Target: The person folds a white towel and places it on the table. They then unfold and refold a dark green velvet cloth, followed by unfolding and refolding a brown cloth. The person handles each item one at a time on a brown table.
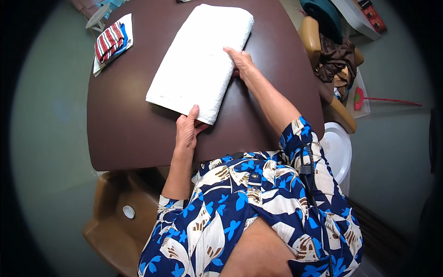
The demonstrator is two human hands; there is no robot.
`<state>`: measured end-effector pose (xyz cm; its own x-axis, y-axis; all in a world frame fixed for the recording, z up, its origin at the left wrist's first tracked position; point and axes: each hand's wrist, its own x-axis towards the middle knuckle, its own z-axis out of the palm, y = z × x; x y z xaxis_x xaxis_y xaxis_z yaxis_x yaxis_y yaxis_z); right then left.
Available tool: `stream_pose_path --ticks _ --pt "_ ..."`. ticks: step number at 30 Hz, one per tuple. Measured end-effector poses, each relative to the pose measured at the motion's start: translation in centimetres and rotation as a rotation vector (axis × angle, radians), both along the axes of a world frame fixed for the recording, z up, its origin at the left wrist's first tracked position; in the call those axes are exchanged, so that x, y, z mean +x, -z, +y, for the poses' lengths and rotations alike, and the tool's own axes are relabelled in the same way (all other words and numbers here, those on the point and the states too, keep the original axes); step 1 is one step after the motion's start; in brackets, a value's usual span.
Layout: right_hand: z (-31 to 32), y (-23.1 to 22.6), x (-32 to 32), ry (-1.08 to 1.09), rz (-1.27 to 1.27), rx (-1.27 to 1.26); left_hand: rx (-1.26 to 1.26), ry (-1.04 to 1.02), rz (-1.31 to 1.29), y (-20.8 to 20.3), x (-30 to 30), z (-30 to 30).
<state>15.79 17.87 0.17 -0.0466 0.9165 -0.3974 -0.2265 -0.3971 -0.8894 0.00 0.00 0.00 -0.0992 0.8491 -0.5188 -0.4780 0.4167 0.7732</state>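
Observation:
A folded white towel (198, 60) lies slantwise over the dark brown table (124, 124), its near edge lifted a little off the surface. My left hand (187, 131) grips the near edge, thumb on top and fingers underneath. On the towel's right edge is my right hand (241, 62), its thumb laid over the top and the other fingers tucked beneath, mostly hidden. Both hands hold the same towel.
At the table's far left rests a small pile with a red-and-white striped cloth (109, 42). Tan chairs stand at the right (310, 41) and near left (115, 221); dark brown cloth (339, 57) fills the right one. A white round lid or basin (336, 152) sits beside the table.

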Motion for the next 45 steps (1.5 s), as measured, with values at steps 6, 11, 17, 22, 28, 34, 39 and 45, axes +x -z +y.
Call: stream_pose_path --ticks 6,11,17,22,28,34,39,45 --pt "-0.8 1.7 -0.5 0.154 -0.011 0.1 0.035 -0.087 0.02 0.9 -0.9 0.3" --pt "-9.0 0.0 3.7 -0.405 0.14 -0.223 0.148 -0.132 0.187 0.7 -8.4 -3.3" --pt "-8.2 0.6 10.4 0.092 -0.278 0.147 0.037 -0.221 0.639 2.5 -12.8 -4.3" --pt "-6.3 -1.1 10.8 0.078 -0.361 0.215 0.081 -0.187 1.074 1.1 -10.2 -3.7" --pt "-6.2 -1.6 9.0 -0.011 -0.36 0.27 0.091 -0.254 0.673 0.8 -9.5 -4.7" --pt "-5.8 0.1 8.3 0.194 -0.155 0.31 -0.043 -0.311 0.225 -0.8 -8.7 -4.3" --pt "-6.2 0.6 7.6 0.316 0.043 0.316 0.017 -0.333 0.283 -1.2 -8.2 -3.9" --pt "-5.6 -1.1 8.1 0.378 0.018 0.398 0.297 -0.383 0.459 -2.6 -9.7 -2.3"
